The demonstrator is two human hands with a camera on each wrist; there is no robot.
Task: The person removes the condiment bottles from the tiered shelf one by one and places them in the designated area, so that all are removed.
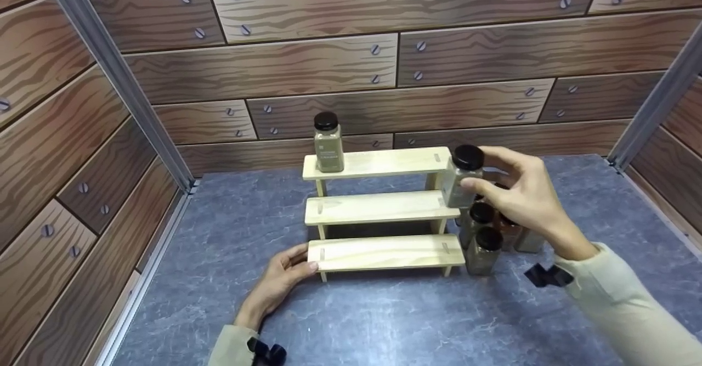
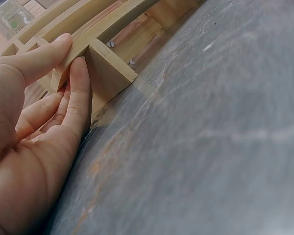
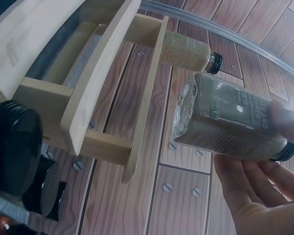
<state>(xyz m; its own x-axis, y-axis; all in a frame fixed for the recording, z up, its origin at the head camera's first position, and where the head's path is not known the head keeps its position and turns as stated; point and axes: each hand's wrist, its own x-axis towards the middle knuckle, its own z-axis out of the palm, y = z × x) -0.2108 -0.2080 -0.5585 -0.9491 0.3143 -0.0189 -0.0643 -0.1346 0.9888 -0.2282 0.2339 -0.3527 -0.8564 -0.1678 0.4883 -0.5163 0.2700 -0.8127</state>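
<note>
A three-step wooden shelf stands on the dark table. My left hand pinches the left end of its lowest step, thumb on top and fingers beneath, as the left wrist view shows. My right hand grips a glass spice jar with a black lid, holding it upright beside the right end of the upper steps. In the right wrist view that jar is apart from the shelf. Another spice jar, filled with greenish powder, stands at the left end of the top step.
Several black-lidded jars cluster on the table right of the shelf, partly hidden under my right hand. Wood-patterned walls with metal corner posts close off the back and sides of the grey tabletop.
</note>
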